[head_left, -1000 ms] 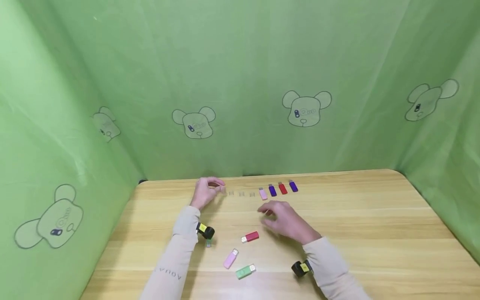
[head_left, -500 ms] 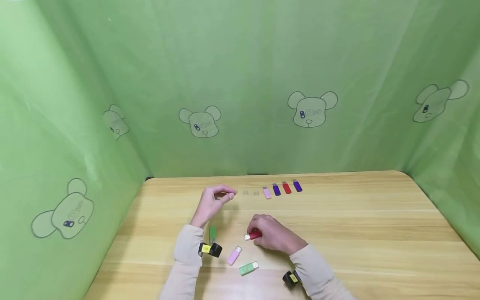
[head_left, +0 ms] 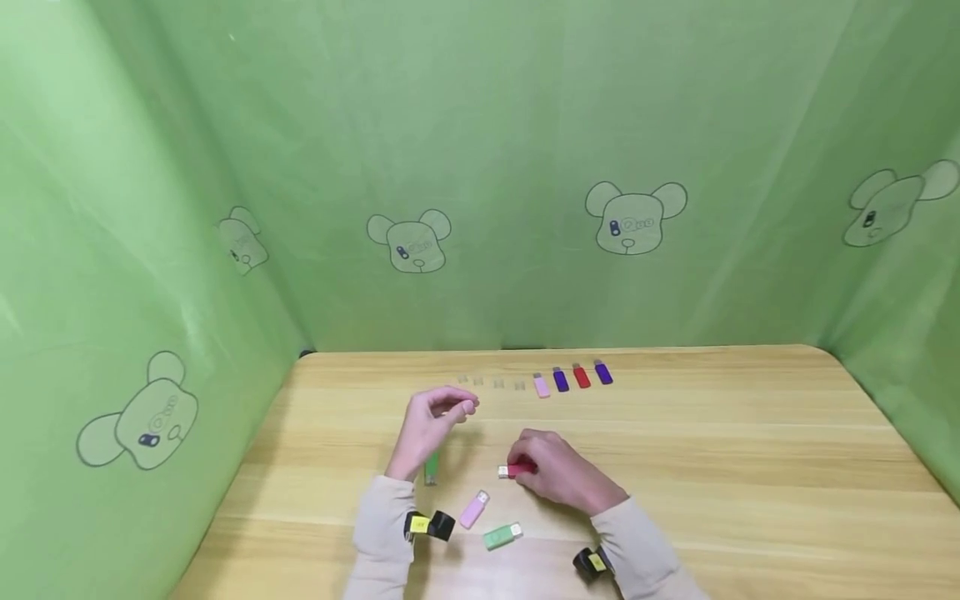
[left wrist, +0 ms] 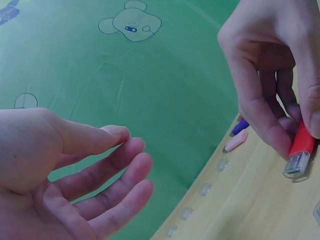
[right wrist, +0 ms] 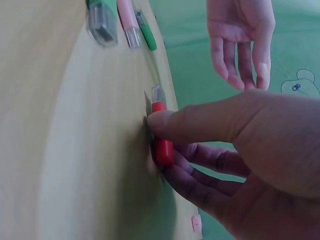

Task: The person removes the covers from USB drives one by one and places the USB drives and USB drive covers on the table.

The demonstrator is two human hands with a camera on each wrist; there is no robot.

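My right hand (head_left: 558,473) pinches a red USB stick (head_left: 517,471) between thumb and fingers, low over the table. Its clear-capped end (left wrist: 298,164) points left, toward the left hand. My left hand (head_left: 433,423) hovers nearby with fingers loosely bent; nothing shows between thumb and fingertips in the left wrist view. Below the hands lie a pink USB stick (head_left: 474,509) and a green USB stick (head_left: 502,536). Another green USB stick (head_left: 431,469) is partly hidden behind the left wrist. Several small clear caps (head_left: 498,384) form a row at the back.
Continuing that row rightward are uncapped USB sticks: a pink one (head_left: 542,386), a purple one (head_left: 561,380), a red one (head_left: 581,376) and another purple one (head_left: 603,372). Green curtains (head_left: 495,167) enclose the wooden table (head_left: 712,467) at the back and sides.
My left hand has let go of a clear cap at the row's left end and drawn back toward me. The right hand has come down and taken hold of the red USB stick.
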